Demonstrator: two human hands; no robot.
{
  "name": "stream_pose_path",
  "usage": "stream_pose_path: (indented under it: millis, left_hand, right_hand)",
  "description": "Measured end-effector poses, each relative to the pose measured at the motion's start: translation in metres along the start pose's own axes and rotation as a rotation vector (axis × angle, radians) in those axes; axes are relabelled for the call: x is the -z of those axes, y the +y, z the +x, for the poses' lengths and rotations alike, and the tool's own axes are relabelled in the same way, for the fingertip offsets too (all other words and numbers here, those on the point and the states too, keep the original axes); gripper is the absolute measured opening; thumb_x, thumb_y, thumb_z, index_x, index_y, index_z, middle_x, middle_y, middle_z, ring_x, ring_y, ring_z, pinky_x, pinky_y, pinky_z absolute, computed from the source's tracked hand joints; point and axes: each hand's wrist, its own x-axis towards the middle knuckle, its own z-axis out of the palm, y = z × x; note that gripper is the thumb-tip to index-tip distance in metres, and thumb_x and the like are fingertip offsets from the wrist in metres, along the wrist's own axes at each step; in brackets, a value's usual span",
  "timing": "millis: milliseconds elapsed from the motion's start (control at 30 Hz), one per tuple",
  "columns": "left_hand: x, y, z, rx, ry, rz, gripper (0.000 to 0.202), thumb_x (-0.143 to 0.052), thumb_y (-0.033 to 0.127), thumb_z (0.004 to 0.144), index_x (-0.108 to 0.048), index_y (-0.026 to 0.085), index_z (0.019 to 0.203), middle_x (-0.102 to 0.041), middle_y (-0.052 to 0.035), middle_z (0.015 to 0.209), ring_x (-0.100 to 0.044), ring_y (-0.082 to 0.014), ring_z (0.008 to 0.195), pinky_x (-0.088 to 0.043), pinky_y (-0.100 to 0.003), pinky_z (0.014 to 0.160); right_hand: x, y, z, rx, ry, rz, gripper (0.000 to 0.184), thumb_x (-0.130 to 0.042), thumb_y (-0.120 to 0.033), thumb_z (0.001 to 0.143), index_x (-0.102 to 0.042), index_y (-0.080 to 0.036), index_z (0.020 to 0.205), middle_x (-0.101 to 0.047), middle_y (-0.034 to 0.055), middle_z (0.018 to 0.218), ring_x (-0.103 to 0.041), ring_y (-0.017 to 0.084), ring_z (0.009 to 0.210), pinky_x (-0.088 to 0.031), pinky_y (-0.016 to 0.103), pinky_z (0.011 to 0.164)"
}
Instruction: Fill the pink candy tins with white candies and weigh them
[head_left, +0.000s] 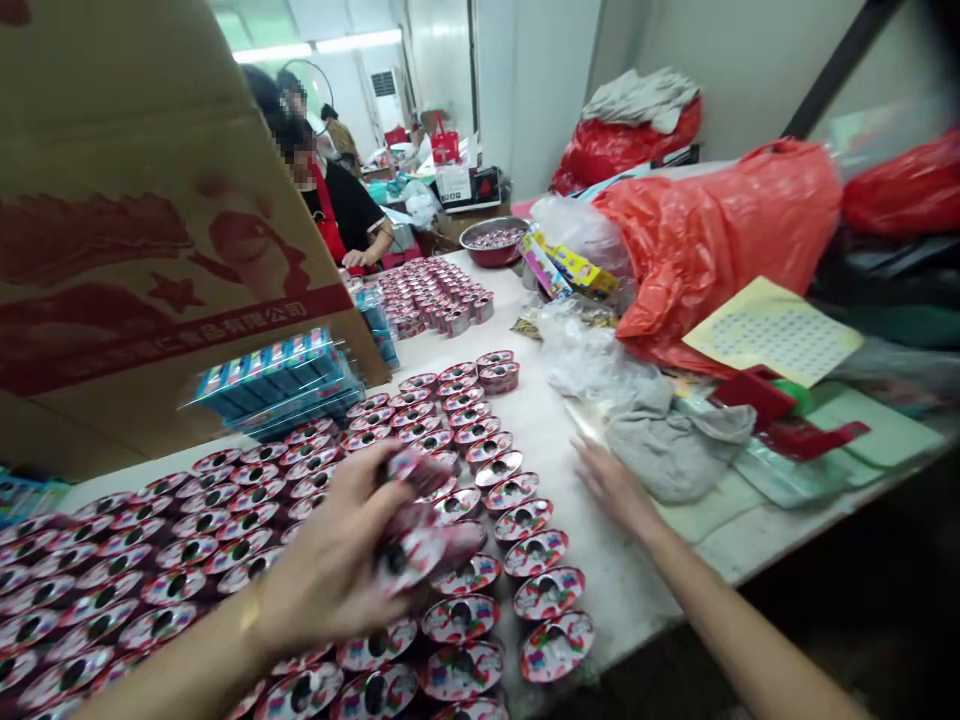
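My left hand (337,555) is closed round several small oval printed packs (411,560), blurred by motion, above the rows on the table. Below it, many of the same oval packs (551,590) stand upright in rows, red and white on top with a dark round spot in the middle. My right hand (607,480) reaches over the white table (536,425), its fingers stretched out and nothing seen in them. Just past its fingertips lie a small shiny pale item (586,420) and a grey cloth (671,450). Whether the fingertips touch them I cannot tell.
A large cardboard box (135,250) rises at the left, with blue wrapped packs (277,375) before it. Further back are more oval packs (435,290), a metal bowl (495,240) and a person (337,210). Orange plastic bags (735,230) and a red tape dispenser (795,420) crowd the right.
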Motion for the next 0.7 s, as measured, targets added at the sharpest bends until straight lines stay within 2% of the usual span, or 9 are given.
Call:
stream_pose_path:
  millis: [67, 133, 233, 300, 400, 533, 633, 700]
  left_hand:
    - [-0.030, 0.007, 0.069, -0.099, -0.058, -0.024, 0.043, -0.062, 0.049, 0.061, -0.053, 0.019, 0.090, -0.039, -0.0119, 0.122, -0.036, -0.0287, 0.114, -0.035, -0.042, 0.095]
    - [-0.067, 0.012, 0.134, -0.137, -0.100, -0.003, 0.053, -0.062, 0.056, 0.057, -0.053, 0.017, 0.092, -0.037, -0.0138, 0.121, -0.035, -0.0317, 0.113, -0.034, -0.045, 0.095]
    - [-0.124, 0.011, 0.207, -0.090, -0.203, 0.076, 0.061, -0.061, 0.060, 0.053, -0.054, 0.015, 0.094, -0.039, -0.0145, 0.115, -0.038, -0.0340, 0.108, -0.034, -0.046, 0.092]
    - [-0.155, 0.003, 0.234, -0.032, -0.274, 0.126, 0.062, -0.061, 0.059, 0.053, -0.054, 0.015, 0.095, -0.039, -0.0141, 0.113, -0.039, -0.0344, 0.106, -0.035, -0.047, 0.091]
    - [-0.188, -0.013, 0.250, 0.033, -0.377, 0.172, 0.064, -0.064, 0.055, 0.050, -0.054, 0.013, 0.098, -0.039, -0.0152, 0.114, -0.037, -0.0366, 0.109, -0.034, -0.047, 0.091]
    - [-0.213, -0.028, 0.244, 0.125, -0.480, 0.157, 0.070, -0.068, 0.049, 0.050, -0.052, 0.012, 0.107, -0.032, -0.0189, 0.127, -0.028, -0.0418, 0.117, -0.034, -0.050, 0.091]
    - [-0.214, -0.027, 0.234, 0.194, -0.454, 0.135, 0.086, -0.073, 0.045, 0.048, -0.040, 0.019, 0.123, -0.011, -0.0173, 0.143, -0.014, -0.0444, 0.126, -0.033, -0.054, 0.091]
    - [-0.203, -0.023, 0.221, 0.200, -0.364, 0.101, 0.094, -0.075, 0.043, 0.050, -0.030, 0.024, 0.131, -0.005, -0.0143, 0.146, -0.010, -0.0422, 0.129, -0.032, -0.056, 0.093]
  right_hand:
    - [-0.007, 0.000, -0.058, -0.036, -0.011, -0.035, 0.041, -0.037, -0.028, 0.087, -0.044, -0.018, 0.126, -0.042, 0.0098, 0.132, -0.039, 0.019, 0.122, -0.038, 0.037, 0.098]
    - [-0.012, -0.005, -0.088, -0.025, -0.011, -0.073, 0.040, -0.037, -0.028, 0.087, -0.046, -0.019, 0.125, -0.043, 0.0078, 0.132, -0.035, 0.020, 0.124, -0.036, 0.039, 0.100]
    - [-0.009, -0.018, -0.095, -0.035, -0.002, -0.112, 0.040, -0.037, -0.026, 0.087, -0.045, -0.021, 0.126, -0.043, 0.0057, 0.132, -0.034, 0.020, 0.125, -0.031, 0.042, 0.103]
    - [-0.002, -0.024, -0.089, -0.063, -0.002, -0.108, 0.041, -0.036, -0.025, 0.086, -0.045, -0.023, 0.126, -0.043, 0.0042, 0.132, -0.034, 0.019, 0.125, -0.031, 0.042, 0.104]
    - [0.006, -0.027, -0.082, -0.099, -0.019, -0.064, 0.043, -0.037, -0.025, 0.085, -0.043, -0.028, 0.128, -0.040, 0.0013, 0.134, -0.033, 0.019, 0.126, -0.031, 0.043, 0.104]
    - [0.007, -0.027, -0.081, -0.139, -0.034, -0.014, 0.046, -0.038, -0.024, 0.084, -0.040, -0.031, 0.129, -0.040, 0.0003, 0.134, -0.034, 0.020, 0.125, -0.030, 0.046, 0.104]
    - [0.008, -0.027, -0.084, -0.155, -0.041, -0.005, 0.045, -0.037, -0.025, 0.084, -0.042, -0.030, 0.129, -0.040, 0.0002, 0.134, -0.034, 0.020, 0.125, -0.029, 0.045, 0.104]
    - [0.008, -0.027, -0.088, -0.162, -0.042, 0.003, 0.044, -0.037, -0.025, 0.084, -0.044, -0.029, 0.127, -0.041, 0.0010, 0.133, -0.033, 0.020, 0.125, -0.029, 0.044, 0.104]
